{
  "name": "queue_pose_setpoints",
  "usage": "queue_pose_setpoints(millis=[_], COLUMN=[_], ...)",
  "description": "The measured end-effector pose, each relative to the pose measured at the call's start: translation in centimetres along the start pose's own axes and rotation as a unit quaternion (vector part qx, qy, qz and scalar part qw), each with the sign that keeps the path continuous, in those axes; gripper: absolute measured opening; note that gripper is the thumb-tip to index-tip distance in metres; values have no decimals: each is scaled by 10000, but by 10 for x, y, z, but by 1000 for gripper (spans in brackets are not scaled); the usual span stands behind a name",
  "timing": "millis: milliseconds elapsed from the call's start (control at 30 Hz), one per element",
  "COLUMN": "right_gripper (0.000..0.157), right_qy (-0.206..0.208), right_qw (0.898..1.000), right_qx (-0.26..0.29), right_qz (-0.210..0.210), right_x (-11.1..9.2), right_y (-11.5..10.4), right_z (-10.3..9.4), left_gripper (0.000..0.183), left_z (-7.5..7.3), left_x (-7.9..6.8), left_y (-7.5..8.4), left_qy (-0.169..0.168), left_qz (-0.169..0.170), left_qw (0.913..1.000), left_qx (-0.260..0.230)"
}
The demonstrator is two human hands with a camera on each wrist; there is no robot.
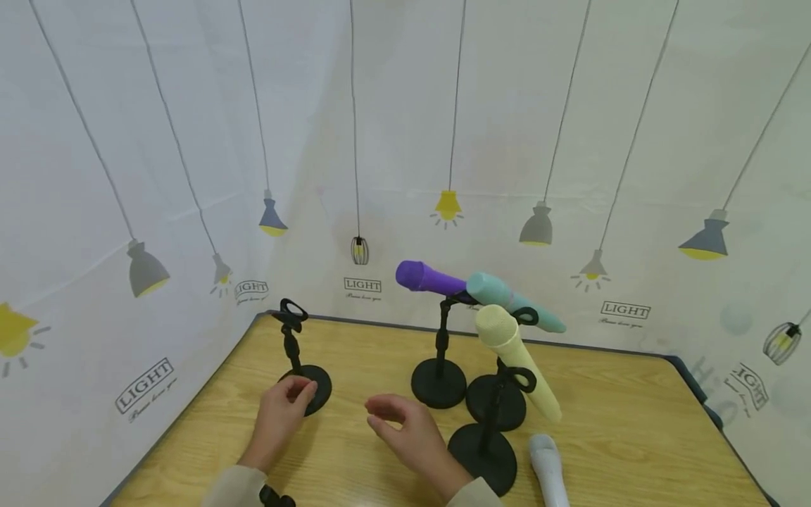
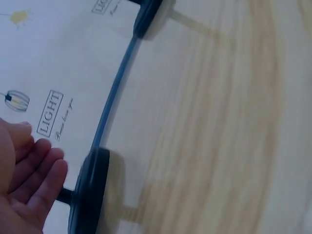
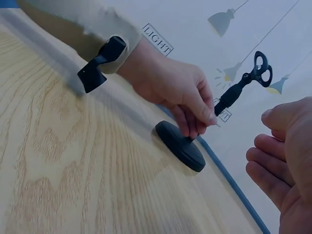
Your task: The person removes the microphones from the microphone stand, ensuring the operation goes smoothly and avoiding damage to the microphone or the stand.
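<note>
My left hand [image 1: 279, 417] is in front of a black tabletop microphone stand [image 1: 293, 352] whose clip is empty. Its fingers are loosely bent, with the stand's round base [image 2: 90, 195] just beyond them and no clear grip on the pole. My right hand [image 1: 412, 431] hovers over the table, fingers gently curved and holding nothing; in the right wrist view, that right hand [image 3: 287, 156] faces the left one. On the right, a purple microphone [image 1: 431, 278], a teal microphone [image 1: 513, 301] and a pale yellow microphone [image 1: 519, 359] rest tilted in black stands. A white microphone [image 1: 548, 468] lies on the tabletop.
The three occupied stands crowd together, their round bases [image 1: 438, 384] close to one another. A wood-grain table [image 1: 361, 352] with a dark edge meets a white backdrop [image 1: 405, 141] printed with hanging lamps. A black strap mount [image 3: 102, 63] sits on the left wrist.
</note>
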State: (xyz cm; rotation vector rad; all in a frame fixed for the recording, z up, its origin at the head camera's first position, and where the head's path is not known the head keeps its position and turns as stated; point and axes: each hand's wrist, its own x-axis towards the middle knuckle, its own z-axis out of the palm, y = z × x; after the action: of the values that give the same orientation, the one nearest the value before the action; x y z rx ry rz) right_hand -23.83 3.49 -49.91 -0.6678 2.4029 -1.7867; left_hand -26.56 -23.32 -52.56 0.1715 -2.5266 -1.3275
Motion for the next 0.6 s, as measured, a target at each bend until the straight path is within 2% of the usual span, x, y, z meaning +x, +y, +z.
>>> queue_pose_setpoints(millis=[167,367,467,600], right_gripper=[27,26,28,30], right_qy=[146,316,372,407], right_qw=[9997,9988,9987,9983], right_qx=[147,229,203,197], right_qz=[155,282,278,376], right_x=[-9,-21,-27,-34], right_y=[-3,-12,-16,-22], right_z=[-12,-28,-35,-44], left_gripper=[14,24,31,33], left_z=[13,24,30,39], left_x=[-8,-20,-26,-34], left_y=[16,40,51,64], left_qy=[-950,-2110,-2505,-2817], left_qz=[-28,244,378,469], left_qw=[9939,9687,9557,9437], left_qx=[-565,-1286,-1500,-1669])
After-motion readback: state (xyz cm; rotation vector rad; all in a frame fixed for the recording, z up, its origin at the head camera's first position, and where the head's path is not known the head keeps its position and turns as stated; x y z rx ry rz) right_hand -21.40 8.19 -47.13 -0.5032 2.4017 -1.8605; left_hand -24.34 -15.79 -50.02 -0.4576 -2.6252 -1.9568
